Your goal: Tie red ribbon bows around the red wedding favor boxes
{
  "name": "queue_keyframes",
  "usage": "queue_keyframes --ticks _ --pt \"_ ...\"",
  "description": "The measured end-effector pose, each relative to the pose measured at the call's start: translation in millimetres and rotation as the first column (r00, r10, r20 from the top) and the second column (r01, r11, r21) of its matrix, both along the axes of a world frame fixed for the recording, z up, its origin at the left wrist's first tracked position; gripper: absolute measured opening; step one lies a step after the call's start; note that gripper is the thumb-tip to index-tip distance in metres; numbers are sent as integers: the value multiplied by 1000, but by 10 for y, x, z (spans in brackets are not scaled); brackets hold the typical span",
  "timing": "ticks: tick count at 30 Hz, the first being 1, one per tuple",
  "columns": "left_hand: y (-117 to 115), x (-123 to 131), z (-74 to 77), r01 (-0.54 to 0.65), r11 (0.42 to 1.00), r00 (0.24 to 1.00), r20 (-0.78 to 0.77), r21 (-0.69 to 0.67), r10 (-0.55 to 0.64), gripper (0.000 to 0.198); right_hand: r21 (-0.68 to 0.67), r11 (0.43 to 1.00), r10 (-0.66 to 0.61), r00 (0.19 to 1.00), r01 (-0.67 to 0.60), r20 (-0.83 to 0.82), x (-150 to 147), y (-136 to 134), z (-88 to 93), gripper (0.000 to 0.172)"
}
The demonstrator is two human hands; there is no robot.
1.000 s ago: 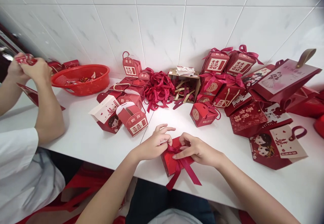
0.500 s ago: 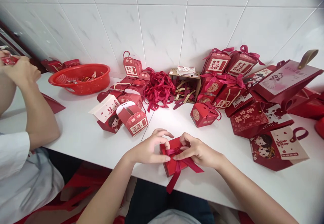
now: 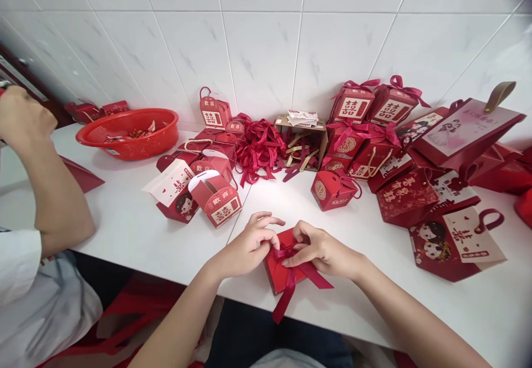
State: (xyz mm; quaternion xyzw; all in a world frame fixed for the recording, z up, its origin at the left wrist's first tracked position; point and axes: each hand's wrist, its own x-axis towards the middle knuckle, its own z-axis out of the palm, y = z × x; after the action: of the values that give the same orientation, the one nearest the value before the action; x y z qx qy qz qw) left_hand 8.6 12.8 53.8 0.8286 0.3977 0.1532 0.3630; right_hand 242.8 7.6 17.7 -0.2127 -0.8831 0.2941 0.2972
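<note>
A flat red gift box (image 3: pixel 277 276) lies at the table's front edge, with a dark red ribbon (image 3: pixel 286 296) looped on top in a bow. My left hand (image 3: pixel 251 246) rests at the box's left side, its fingers curled on the ribbon's knot and loop. From the right, my right hand (image 3: pixel 320 249) pinches the ribbon between thumb and forefinger. Two ribbon tails hang loose, one over the table's edge and one toward the right. What lies under the fingertips is partly hidden.
Behind the hands lie a heap of ribbons (image 3: pixel 261 149) and an open carton (image 3: pixel 320 135) of strap handles. Folded gift boxes (image 3: pixel 216 196) stand left, with more boxes (image 3: pixel 351 105) right. A red plastic basket (image 3: pixel 137 152) sits farther left, near a co-worker's arm (image 3: pixel 54 174).
My left thumb has moved off the front of the knot and the left fingers have curled in on the ribbon. The right hand keeps its pinch. The co-worker's hand has shifted left.
</note>
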Motion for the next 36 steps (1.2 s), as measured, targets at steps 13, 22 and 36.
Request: queue_keyframes --ticks 13,22,36 --pt "-54 114 -96 -54 998 994 91 15 52 19 -14 999 -29 999 29 17 -12 -4 -41 34" --pt "-158 180 -146 -176 983 937 298 -53 184 17 -11 988 -155 971 155 -183 11 -18 -17 40" --pt "-207 338 -309 -336 933 854 376 -129 360 44 -36 945 -324 910 326 -257 12 -61 -122 29"
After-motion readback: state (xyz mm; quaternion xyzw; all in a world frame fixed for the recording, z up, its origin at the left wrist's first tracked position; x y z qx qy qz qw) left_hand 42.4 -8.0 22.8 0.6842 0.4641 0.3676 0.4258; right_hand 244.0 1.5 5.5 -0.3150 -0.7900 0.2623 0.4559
